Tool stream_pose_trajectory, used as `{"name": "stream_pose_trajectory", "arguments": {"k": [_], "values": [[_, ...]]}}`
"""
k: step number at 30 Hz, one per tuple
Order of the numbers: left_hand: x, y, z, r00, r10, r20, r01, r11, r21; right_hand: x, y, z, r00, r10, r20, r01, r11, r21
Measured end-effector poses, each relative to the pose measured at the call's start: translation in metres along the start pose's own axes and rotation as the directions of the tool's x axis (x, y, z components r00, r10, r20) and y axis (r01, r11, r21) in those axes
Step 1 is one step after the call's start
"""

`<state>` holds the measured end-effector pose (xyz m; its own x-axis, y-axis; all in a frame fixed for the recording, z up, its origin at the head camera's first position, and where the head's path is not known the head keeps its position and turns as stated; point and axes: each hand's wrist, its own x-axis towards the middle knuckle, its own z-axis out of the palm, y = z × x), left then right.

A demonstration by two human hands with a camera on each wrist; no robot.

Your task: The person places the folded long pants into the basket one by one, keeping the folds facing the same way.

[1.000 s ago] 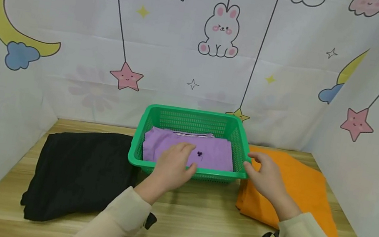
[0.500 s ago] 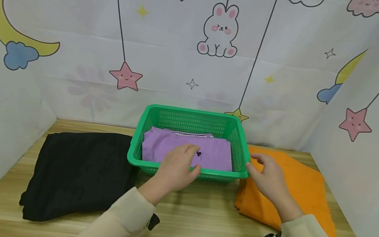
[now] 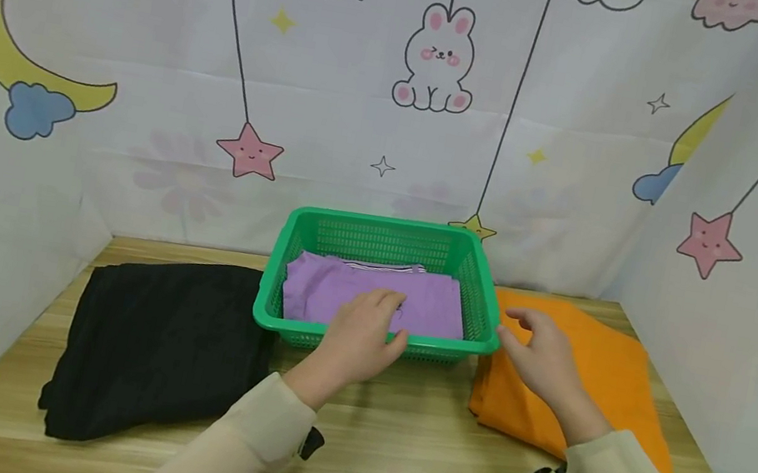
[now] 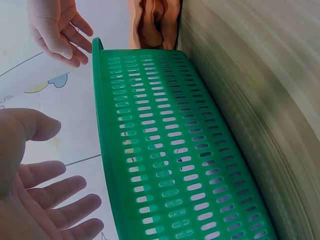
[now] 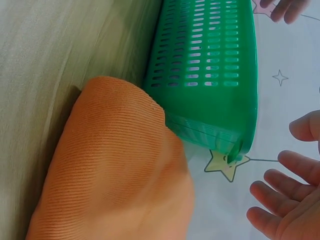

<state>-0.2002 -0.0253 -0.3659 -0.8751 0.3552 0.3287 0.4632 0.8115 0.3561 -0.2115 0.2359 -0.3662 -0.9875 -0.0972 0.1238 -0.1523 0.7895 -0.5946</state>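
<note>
A green plastic basket (image 3: 395, 233) with slotted sides stands near the back of the table. Folded purple cloth (image 3: 323, 294) lies inside it, part of it behind the left hand. My left hand (image 3: 363, 337) hovers above the basket's front rim, fingers spread and holding nothing; the left wrist view shows it apart from the green wall (image 4: 165, 150). Close to the basket's right front corner is my right hand (image 3: 543, 363), its fingers relaxed and bare. Beneath it lies a folded orange ribbed cloth (image 5: 110, 170), which the right wrist view shows apart from the fingers.
Folded black cloth (image 3: 164, 351) lies on the wooden table (image 3: 400, 460), left of the basket. A white printed curtain (image 3: 343, 95) closes off the back and both sides.
My left hand has drifted slightly to the right along the basket's front. The right hand has shifted a little right, off the basket's corner. The basket and cloths stay put.
</note>
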Motion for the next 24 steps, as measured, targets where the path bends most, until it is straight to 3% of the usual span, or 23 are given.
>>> {"name": "stream_pose_trajectory", "arguments": {"k": [24], "values": [[0.0042, 0.0093, 0.0071, 0.999, 0.04, -0.003, -0.04, 0.998, 0.042, -0.0084, 0.008, -0.0033, 1.0, 0.017, 0.005, -0.017, 1.0, 0.002]]}}
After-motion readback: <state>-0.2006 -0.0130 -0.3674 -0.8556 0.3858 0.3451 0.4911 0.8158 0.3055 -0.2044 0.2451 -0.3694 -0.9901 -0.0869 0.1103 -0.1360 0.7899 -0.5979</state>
